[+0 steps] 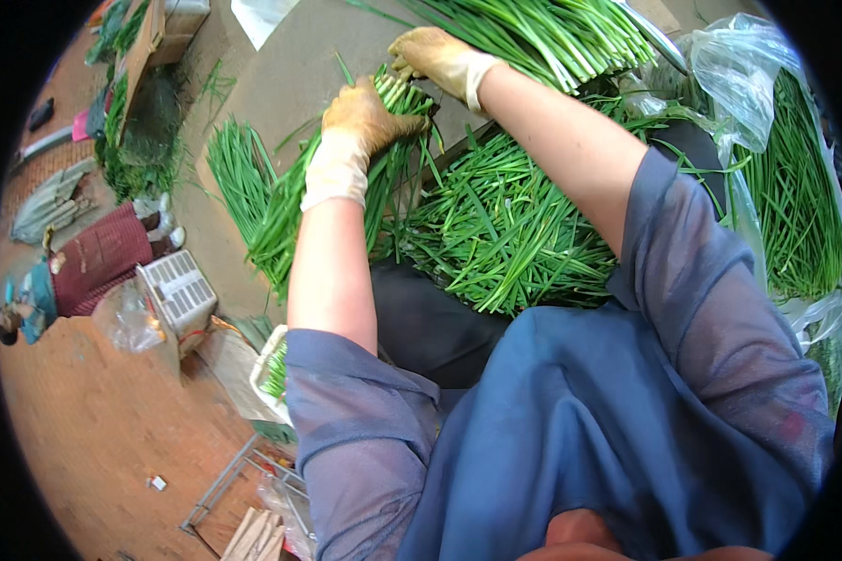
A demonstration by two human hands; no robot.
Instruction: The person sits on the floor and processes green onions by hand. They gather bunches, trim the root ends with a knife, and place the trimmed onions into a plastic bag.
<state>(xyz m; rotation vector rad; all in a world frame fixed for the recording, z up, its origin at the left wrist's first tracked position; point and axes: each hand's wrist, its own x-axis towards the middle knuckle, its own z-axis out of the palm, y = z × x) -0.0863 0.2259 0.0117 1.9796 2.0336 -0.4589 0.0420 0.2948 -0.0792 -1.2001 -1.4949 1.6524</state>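
My left hand [365,119], in a stained rubber glove, is closed around a bunch of long green stalks, likely garlic chives [403,97], near their pale cut ends; the leaves trail down past my wrist. My right hand [431,56], gloved too, has its bent fingertips at the top of those ends; whether it grips any stalk I cannot tell. A large bundle of similar stalks [568,42] lies beyond my right wrist. Loose green leaves [512,224] are heaped between my forearms, above my lap. A smaller bunch [238,165] lies left of my left hand.
Clear plastic bags [737,77] and more long greens [793,203] stand at the right. On the left are a white plastic crate [179,287], a person in a dark red apron [102,259], a cardboard box [140,70] and a metal frame [217,484]. A white container [270,372] sits by my left sleeve.
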